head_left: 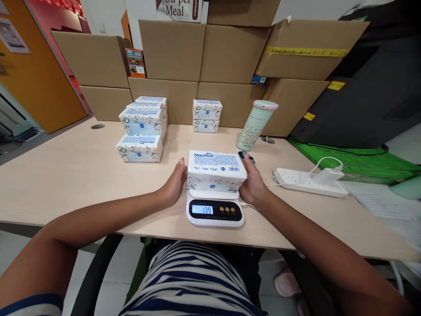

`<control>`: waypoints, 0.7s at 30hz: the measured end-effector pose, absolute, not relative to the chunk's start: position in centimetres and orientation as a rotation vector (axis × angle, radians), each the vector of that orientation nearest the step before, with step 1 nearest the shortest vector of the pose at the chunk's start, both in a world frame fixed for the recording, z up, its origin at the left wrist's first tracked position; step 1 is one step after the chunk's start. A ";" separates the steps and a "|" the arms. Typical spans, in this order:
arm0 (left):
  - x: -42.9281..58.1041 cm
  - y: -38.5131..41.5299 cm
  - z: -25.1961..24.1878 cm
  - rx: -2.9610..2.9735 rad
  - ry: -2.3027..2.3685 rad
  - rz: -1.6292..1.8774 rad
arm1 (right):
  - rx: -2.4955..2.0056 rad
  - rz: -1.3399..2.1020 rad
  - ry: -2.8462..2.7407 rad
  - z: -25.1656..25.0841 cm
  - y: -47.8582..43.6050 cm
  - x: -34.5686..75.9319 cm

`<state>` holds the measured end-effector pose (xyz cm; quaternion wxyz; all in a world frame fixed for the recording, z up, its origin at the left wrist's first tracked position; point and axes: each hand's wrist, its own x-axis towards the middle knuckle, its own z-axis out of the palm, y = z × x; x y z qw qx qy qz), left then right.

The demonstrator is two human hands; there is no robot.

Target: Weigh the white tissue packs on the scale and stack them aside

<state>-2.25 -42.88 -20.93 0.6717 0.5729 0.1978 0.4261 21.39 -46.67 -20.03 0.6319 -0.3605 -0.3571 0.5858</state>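
A white tissue pack (215,170) printed "Manhua" sits on the platform of a white kitchen scale (215,218). The scale's lit display shows digits that look like 139 or 199. My left hand (173,184) is against the pack's left side, thumb up and fingers extended. Around the right side is my right hand (254,182), with its thumb near the top corner and its other fingers mostly hidden. A small dark rounded object (246,157) shows by that thumb; I cannot make out what it is.
More tissue packs (140,148) are stacked at the back left, and a pair of packs (206,126) stands at the back centre. A green tumbler (256,125) is beyond my right hand. A power strip (309,182) lies at right. Cardboard boxes (171,52) line the back.
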 end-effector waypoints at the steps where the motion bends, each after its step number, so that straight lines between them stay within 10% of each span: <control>1: -2.2 -42.9 -20.9 1.292 0.449 0.957 | -0.831 1.342 -0.804 -20.0 -46.7 21.4; 21: -2.7 -42.0 -21.8 1.357 0.515 0.948 | -0.959 1.086 -0.821 -20.7 -46.1 23.0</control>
